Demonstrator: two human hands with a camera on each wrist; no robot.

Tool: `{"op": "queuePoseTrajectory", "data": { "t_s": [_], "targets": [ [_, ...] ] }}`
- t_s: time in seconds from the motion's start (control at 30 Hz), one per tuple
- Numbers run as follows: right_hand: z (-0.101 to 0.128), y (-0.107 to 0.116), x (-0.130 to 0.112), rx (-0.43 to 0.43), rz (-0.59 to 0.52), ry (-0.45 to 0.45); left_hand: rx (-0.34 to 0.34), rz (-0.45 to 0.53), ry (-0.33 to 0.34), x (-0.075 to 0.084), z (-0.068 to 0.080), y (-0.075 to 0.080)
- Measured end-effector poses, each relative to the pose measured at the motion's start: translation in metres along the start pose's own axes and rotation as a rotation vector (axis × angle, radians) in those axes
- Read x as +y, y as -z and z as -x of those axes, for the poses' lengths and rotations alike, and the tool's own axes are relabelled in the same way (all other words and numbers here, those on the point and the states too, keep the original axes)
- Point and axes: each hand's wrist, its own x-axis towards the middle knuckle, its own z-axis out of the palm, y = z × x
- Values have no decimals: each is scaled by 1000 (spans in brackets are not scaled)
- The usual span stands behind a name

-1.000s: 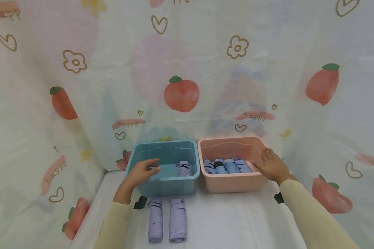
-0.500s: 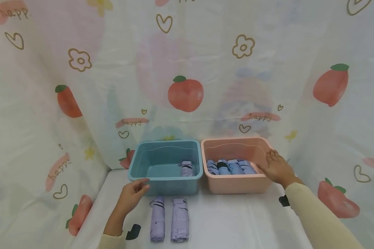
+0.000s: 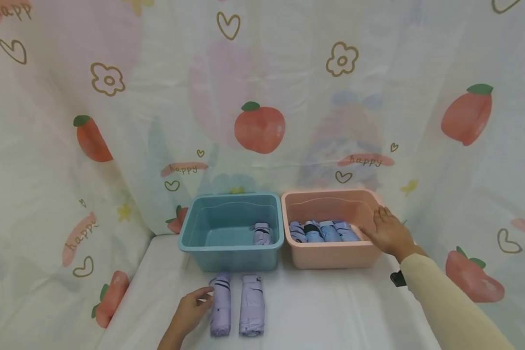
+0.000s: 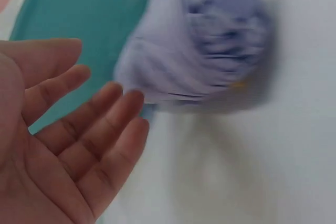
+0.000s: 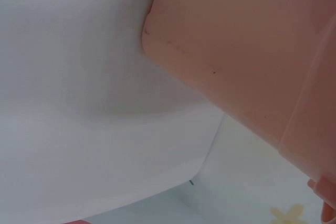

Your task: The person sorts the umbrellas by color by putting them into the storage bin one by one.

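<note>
Nearest the camera, on the white table (image 3: 323,311), left hand (image 3: 191,307) is open, fingertips at the left lilac folded umbrella (image 3: 220,304); second lilac umbrella (image 3: 251,311) lies just beside it. Behind them: blue bin (image 3: 210,253) holding one lilac umbrella (image 3: 261,233), touching pink bin (image 3: 332,255) with a row of blue umbrellas (image 3: 323,232). Right hand (image 3: 389,233) lies flat, fingers straight, on the pink bin's right rim. Peach-print curtain (image 3: 258,126) at the back.

A white table (image 3: 332,311) stands before a pale curtain (image 3: 262,97) printed with peaches, hearts and flowers, and the blue tub (image 3: 192,228) holds one rolled lilac umbrella (image 3: 261,234).
</note>
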Motion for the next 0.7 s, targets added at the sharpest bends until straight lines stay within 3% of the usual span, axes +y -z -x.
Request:
{"op": "queuePoseTrajectory", "data": {
  "t_s": [0.2,0.4,0.53,0.7],
  "targets": [
    [1,-1,-2,-14,-7,2,-6,-16,55,-20,7,-19],
    [3,3,-2,-19,-6,-7,-32,-32,100,-15,1,-30],
    [3,4,-2,-21,-5,-15,-60,-21,78,-7,-5,-35],
    [2,6,-5,-32,-9,-35,-47,-16,19,-1,-11,-36]
  ]
}}
